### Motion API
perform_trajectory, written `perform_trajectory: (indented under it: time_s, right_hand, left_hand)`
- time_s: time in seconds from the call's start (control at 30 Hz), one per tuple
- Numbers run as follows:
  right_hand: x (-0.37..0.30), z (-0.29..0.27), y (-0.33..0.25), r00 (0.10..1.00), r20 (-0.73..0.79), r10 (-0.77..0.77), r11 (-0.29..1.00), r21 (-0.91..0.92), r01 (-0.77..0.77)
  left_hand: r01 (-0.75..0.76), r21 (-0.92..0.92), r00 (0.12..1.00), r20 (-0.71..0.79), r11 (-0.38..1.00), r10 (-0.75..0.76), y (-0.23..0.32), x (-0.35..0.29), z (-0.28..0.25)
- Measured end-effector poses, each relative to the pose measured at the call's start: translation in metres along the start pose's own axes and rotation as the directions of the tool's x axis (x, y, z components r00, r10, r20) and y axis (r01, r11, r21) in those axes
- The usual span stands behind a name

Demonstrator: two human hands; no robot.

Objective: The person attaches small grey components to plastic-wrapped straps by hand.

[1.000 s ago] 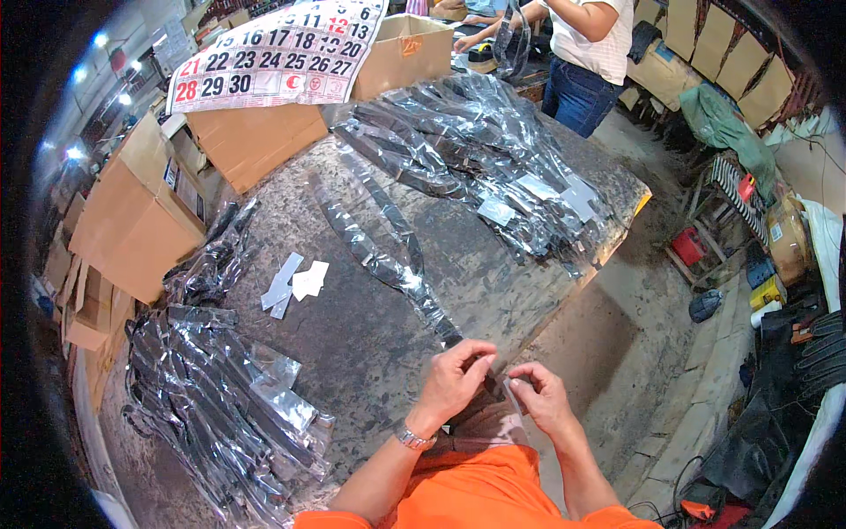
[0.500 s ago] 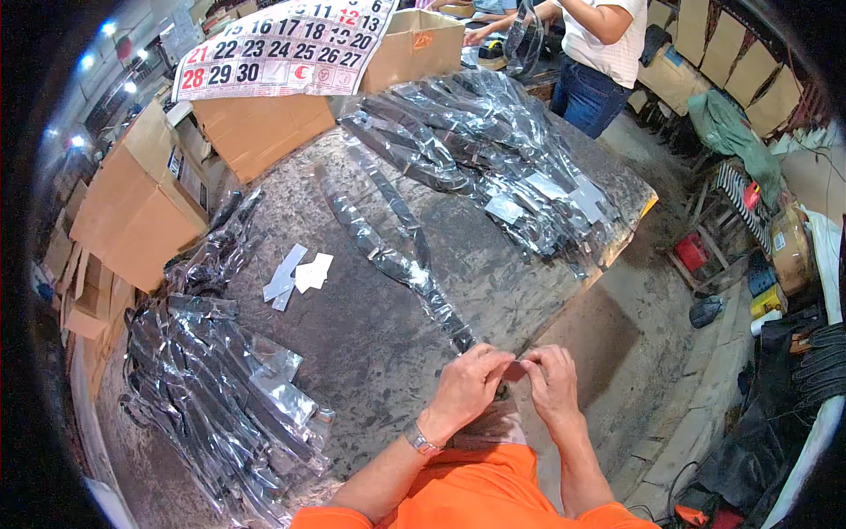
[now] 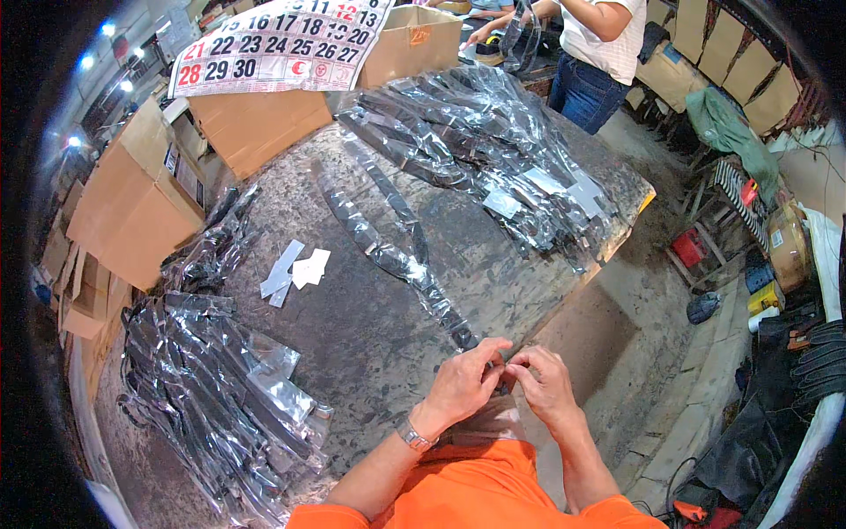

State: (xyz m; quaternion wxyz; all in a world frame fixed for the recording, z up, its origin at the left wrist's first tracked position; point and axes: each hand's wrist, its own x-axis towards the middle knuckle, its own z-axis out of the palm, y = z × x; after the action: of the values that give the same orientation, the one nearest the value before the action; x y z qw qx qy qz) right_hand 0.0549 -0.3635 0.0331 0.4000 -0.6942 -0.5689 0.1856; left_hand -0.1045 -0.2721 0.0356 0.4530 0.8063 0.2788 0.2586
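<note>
Hands joined at the worktop (image 3: 370, 353) edge: left hand (image 3: 463, 388) and right hand (image 3: 546, 383), apart a second ago, now both pinch the near end of a long clear-sleeved dark strip (image 3: 397, 256); closing appears underway.

Two hands at the table's near edge: left hand (image 3: 461, 388), right hand (image 3: 542, 383). One long clear-bagged dark strip (image 3: 388, 256) lying alone mid-table. Two heaps of the same bagged strips, too many to count: far heap (image 3: 480, 150), near-left heap (image 3: 220, 406). About three small white paper slips (image 3: 295, 269). One wall calendar (image 3: 273, 44). One other person (image 3: 599, 48) standing beyond the table.
</note>
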Motion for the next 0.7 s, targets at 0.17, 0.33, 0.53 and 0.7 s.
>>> perform_trajectory:
  time_s: [0.17,0.33,0.53,0.7]
  right_hand:
    - [0.0,0.006,0.004,0.994,0.052,0.094,0.983,0.155,-0.101]
    - [-0.002,0.014,0.007,0.978,0.079,0.192,0.924,0.322,-0.208]
    - [-0.002,0.013,-0.005,0.998,-0.022,0.054,0.964,0.261,-0.046]
    - [-0.001,0.02,0.0,0.981,0.018,0.194,0.904,0.385,-0.185]
  left_hand:
    - [0.012,-0.079,1.0,0.006,0.997,-0.011,-0.007,-0.001,-0.001]
    - [0.052,-0.152,0.998,0.024,0.987,-0.049,-0.004,-0.003,-0.006]
    - [0.217,-0.35,0.974,0.011,0.911,-0.227,-0.008,-0.003,-0.002]
    - [0.267,-0.51,0.958,0.052,0.818,-0.281,-0.008,-0.001,-0.005]
